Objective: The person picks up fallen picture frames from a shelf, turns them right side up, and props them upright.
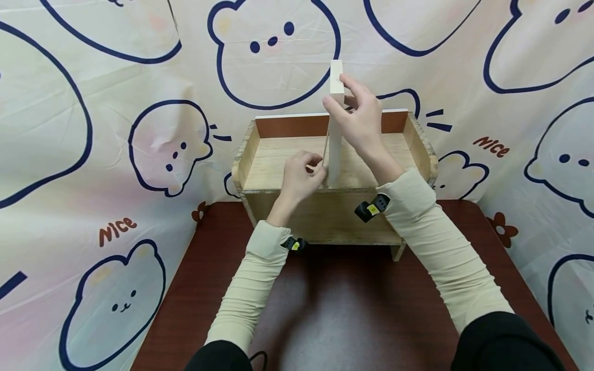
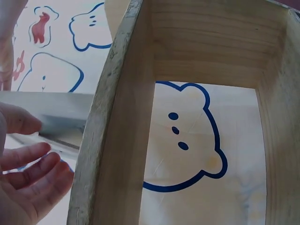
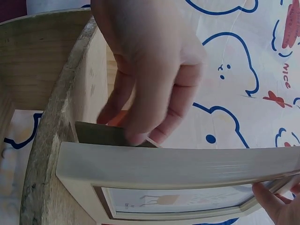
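A white photo frame (image 1: pixel 335 149) stands upright on the top board of a small wooden shelf unit (image 1: pixel 287 178), seen edge-on in the head view. My right hand (image 1: pixel 359 116) grips its upper end between thumb and fingers. Lower down, my left hand (image 1: pixel 299 175) pinches the thin stand flap at the frame's back. That flap (image 3: pixel 98 133) looks dark in the right wrist view, where the left hand (image 3: pixel 150 79) partly covers it. A printed picture (image 3: pixel 178 199) shows behind the frame's front there. In the left wrist view, the left thumb and fingers (image 2: pixel 35 176) are beside the flap.
Raised side panels (image 1: pixel 422 141) and a brown back strip (image 1: pixel 292 126) border the shelf top. The unit stands on a dark reddish-brown table (image 1: pixel 352 299). Cloth with bear drawings (image 1: pixel 274 51) hangs behind and at both sides.
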`<state>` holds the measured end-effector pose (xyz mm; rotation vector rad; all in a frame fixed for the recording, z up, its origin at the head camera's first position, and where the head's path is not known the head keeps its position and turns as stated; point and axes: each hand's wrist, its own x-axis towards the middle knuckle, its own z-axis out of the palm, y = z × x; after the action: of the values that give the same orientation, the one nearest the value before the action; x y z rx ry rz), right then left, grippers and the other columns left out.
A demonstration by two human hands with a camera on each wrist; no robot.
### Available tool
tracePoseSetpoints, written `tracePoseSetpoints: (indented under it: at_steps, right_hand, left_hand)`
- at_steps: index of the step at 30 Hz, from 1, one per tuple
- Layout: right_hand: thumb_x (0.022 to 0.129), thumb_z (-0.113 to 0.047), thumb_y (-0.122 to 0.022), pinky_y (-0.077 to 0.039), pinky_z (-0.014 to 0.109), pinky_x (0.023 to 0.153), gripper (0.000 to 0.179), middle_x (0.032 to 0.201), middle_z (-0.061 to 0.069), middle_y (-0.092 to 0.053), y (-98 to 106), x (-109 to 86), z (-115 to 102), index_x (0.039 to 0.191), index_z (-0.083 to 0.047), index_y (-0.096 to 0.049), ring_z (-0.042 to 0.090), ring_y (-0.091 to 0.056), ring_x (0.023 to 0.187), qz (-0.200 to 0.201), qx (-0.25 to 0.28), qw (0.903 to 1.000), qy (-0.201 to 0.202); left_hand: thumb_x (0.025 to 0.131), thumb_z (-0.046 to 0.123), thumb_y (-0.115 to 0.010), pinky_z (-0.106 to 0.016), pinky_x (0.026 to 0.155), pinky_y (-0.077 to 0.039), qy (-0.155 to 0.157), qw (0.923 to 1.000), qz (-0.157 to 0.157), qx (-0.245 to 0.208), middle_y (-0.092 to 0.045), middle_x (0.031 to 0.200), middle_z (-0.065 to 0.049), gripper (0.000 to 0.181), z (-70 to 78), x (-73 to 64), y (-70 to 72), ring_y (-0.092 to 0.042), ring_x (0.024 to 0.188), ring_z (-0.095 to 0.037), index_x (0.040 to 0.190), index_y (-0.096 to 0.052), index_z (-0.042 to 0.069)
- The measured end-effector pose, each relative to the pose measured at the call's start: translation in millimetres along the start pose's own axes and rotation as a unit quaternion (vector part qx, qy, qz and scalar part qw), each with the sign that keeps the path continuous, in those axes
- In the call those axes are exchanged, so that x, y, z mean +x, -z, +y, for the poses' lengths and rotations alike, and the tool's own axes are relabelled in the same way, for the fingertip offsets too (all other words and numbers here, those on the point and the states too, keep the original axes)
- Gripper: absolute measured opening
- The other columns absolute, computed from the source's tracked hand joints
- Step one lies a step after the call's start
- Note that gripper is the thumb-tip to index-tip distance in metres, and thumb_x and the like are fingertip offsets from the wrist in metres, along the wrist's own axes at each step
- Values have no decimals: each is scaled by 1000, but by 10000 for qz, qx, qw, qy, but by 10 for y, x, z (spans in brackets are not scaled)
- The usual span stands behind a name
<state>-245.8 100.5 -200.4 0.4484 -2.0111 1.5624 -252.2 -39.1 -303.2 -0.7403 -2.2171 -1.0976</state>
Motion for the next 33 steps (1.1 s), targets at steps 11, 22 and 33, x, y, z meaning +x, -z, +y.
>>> tracePoseSetpoints:
  at_steps: [11,22,33]
  right_hand:
    - [82,-12,-60,-49,32,82,49,128,12,-51,23,-137,-309,128,2,-49,27,-58,105,23,-19,10000,-55]
    - [82,-13,-61,-49,32,83,50,128,9,-51,12,-129,-278,129,0,-49,25,-57,106,26,74,9998,-192]
    - [81,-16,-64,-50,31,80,51,128,6,-51,-25,-12,-27,129,-6,-51,23,-59,104,53,86,9999,-71]
  left_hand:
    - [73,5,-63,-32,57,-43,325,9927,636,973,-59,65,-11,7,45,-11,-69,-54,60,-22,74,-61,-2]
    - [70,3,-54,-34,55,-42,651,9871,1172,876,-56,66,-11,7,-20,-8,-101,-52,60,-22,74,-59,-1]
    - [69,-1,-55,-38,59,-43,495,9816,1667,786,-58,67,-13,6,-148,55,28,-55,62,-25,73,-60,-2]
